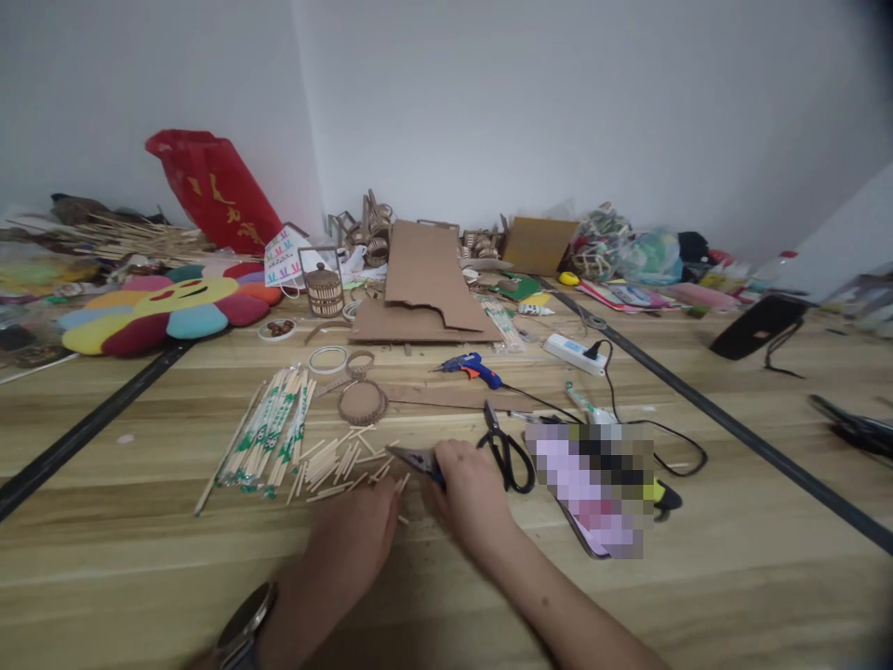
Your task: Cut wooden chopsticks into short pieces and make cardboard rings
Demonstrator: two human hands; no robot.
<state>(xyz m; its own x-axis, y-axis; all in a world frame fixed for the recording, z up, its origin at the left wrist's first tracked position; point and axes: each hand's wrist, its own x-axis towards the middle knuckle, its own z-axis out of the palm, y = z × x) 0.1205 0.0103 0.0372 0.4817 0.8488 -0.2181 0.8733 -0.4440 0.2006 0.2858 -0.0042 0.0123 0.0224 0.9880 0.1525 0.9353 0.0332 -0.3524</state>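
My right hand [475, 498] is wrapped round needle-nose pliers [417, 459], whose dark jaws point left over the sticks; most of the handle is hidden in the palm. Close to the jaws, my left hand [355, 532] has its fingers pressed together, with the end of a thin wooden stick [403, 483] showing at the fingertips. Short cut wooden sticks [327, 463] lie scattered just beyond my left hand. Left of them are wrapped chopsticks [273, 428] in green-printed sleeves. A round cardboard piece edged with short sticks [362, 403] lies behind the pile.
Black-handled scissors [508, 451] and a phone [582, 493] lie to the right. A blue glue gun [471, 368] with its cord, a power strip [576, 354] and cardboard sheets [425, 270] are farther back. A flower cushion [174, 307] sits at the left, a black speaker [757, 326] at the right.
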